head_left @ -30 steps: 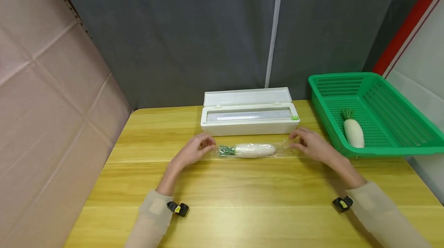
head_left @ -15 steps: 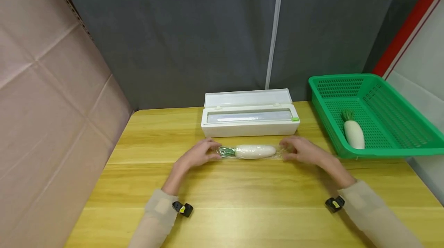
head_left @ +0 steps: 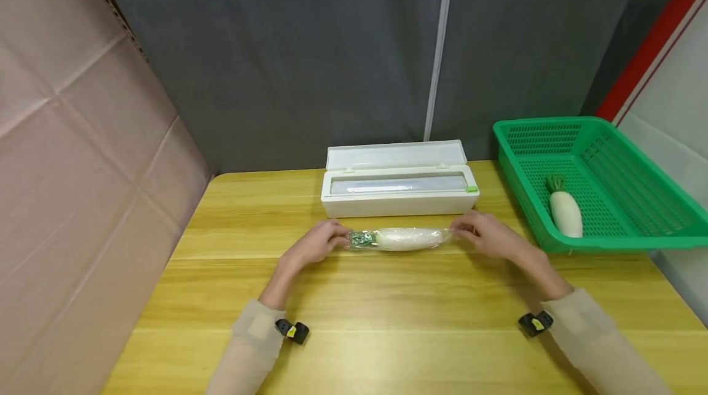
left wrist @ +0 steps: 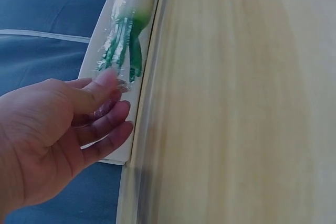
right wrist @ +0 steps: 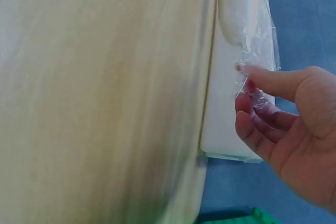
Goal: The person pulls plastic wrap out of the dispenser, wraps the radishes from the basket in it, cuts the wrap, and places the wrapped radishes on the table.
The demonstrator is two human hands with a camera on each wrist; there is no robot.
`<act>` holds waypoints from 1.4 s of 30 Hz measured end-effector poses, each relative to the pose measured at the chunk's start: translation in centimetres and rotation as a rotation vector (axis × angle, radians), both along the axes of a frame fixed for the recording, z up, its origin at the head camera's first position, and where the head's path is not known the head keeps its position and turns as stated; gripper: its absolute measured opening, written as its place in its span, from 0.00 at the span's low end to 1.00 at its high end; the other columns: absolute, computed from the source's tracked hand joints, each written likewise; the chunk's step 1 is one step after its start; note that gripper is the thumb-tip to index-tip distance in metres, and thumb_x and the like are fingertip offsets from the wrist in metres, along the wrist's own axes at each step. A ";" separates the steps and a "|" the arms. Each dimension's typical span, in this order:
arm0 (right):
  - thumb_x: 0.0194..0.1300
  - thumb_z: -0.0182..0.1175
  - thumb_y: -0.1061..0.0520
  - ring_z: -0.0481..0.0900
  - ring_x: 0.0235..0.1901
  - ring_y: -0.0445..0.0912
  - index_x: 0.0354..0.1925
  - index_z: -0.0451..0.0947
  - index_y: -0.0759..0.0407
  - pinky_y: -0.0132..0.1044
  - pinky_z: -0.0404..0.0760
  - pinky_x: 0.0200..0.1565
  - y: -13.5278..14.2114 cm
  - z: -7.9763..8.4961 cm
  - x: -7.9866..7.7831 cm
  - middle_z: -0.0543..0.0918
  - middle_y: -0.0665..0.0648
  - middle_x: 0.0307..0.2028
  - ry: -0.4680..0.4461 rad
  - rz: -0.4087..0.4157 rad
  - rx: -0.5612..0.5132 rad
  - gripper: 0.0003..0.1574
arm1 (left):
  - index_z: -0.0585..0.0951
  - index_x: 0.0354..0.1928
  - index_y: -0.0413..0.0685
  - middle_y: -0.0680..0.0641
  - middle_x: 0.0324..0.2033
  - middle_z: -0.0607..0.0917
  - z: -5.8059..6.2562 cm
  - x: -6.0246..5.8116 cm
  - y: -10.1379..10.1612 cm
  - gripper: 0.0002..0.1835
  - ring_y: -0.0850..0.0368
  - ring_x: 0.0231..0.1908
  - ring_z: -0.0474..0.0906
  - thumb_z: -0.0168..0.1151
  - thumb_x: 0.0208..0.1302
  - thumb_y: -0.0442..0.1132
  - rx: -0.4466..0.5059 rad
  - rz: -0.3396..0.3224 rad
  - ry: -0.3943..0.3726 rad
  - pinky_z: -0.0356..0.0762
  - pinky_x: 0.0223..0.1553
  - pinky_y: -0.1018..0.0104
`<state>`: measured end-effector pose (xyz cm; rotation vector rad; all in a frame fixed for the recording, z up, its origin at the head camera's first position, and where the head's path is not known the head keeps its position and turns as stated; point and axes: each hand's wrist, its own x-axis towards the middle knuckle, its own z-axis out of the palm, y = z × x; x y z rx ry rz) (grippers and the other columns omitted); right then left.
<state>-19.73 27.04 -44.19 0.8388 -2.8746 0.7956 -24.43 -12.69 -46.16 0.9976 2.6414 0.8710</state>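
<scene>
A white radish (head_left: 406, 239) with green stems lies wrapped in clear cling film, stems toward the left. At the stem end my left hand (head_left: 315, 244) pinches the gathered film between thumb and fingers; the left wrist view shows the green stems (left wrist: 123, 45) just beyond the fingertips. My right hand (head_left: 489, 235) pinches the film's other end, past the radish's tip. Up close in the right wrist view, the crinkled cling film (right wrist: 260, 51) runs from the radish into the thumb and fingers.
Behind the radish stands a white cling film dispenser (head_left: 401, 204), its lid raised and a roll inside. A green basket (head_left: 625, 241) at the right holds another radish (head_left: 566, 214), unwrapped. A dark curtain (head_left: 276, 63) hangs behind the wooden table (head_left: 387, 333).
Both hands have come inward to the film ends, and the right then shifted slightly back outward. The loose film at the radish's ends is now gathered shorter.
</scene>
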 end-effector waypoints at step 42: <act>0.57 0.72 0.70 0.81 0.30 0.31 0.41 0.88 0.59 0.21 0.75 0.30 -0.5 4.2 1.4 0.89 0.54 0.36 0.356 -0.233 -0.432 0.13 | 0.85 0.53 0.37 0.38 0.37 0.89 2.4 0.0 0.4 0.14 0.44 0.35 0.87 0.65 0.68 0.33 0.657 0.309 -0.166 0.83 0.45 0.45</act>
